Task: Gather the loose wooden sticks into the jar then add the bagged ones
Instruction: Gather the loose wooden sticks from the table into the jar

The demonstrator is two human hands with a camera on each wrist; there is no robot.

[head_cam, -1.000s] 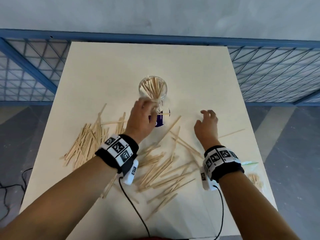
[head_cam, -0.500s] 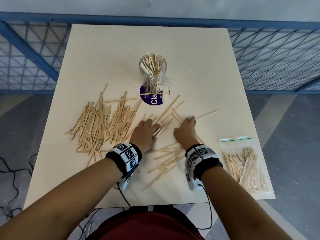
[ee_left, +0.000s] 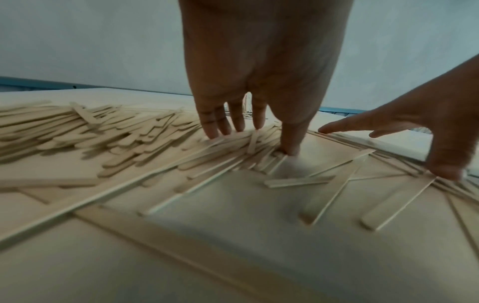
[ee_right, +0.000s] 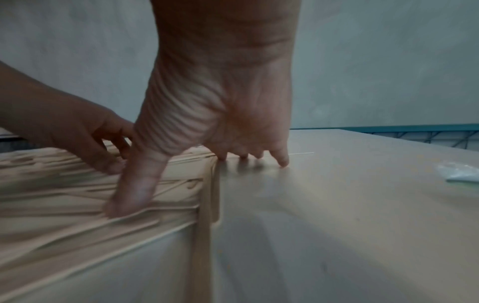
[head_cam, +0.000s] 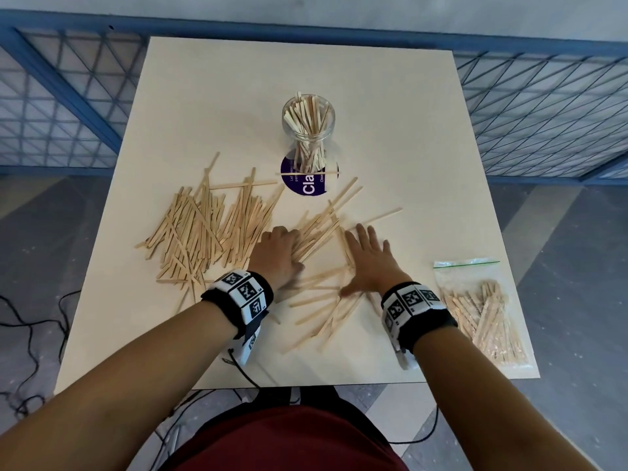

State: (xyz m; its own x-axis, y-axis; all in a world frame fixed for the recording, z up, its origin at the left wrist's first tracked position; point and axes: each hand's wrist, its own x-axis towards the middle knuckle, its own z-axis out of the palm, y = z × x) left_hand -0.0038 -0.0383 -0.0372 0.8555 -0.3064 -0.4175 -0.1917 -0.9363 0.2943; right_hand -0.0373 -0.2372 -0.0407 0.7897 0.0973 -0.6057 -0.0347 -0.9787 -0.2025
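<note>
We see both of our hands down flat among the loose wooden sticks [head_cam: 316, 239] at the middle of the pale worktop [head_cam: 210, 96]. Our left hand [head_cam: 278, 256] rests with its fingers straight and close together, the fingertips [ee_left: 215, 131] pressing on a fan of sticks that runs toward two o'clock; it is released and holds nothing. Our right hand [head_cam: 370, 263] lies just beside it at three o'clock, fingers spread and straight on the worktop, the thumb stretched back toward eight o'clock onto more sticks; it too is released, and the right wrist view shows the thumb pressing on the wood while the other fingertips [ee_right: 282, 160] touch bare surface.

A larger heap of sticks [head_cam: 204, 232] lies at nine o'clock from our left hand, touching the fan under it. A thinner scatter [head_cam: 326, 311] lies nearer to us, between the two wrists.

The glass jar [head_cam: 308, 130] stands upright at twelve o'clock from our hands, well apart from them, already holding a bunch of sticks on end. It sits on a round purple sticker [head_cam: 306, 185], with a single stick lying across that sticker at the jar's base.

The clear bag of sticks [head_cam: 482, 307] lies flat near the worktop's right edge at four o'clock from our right hand, its green-striped seal turned away from us.
</note>
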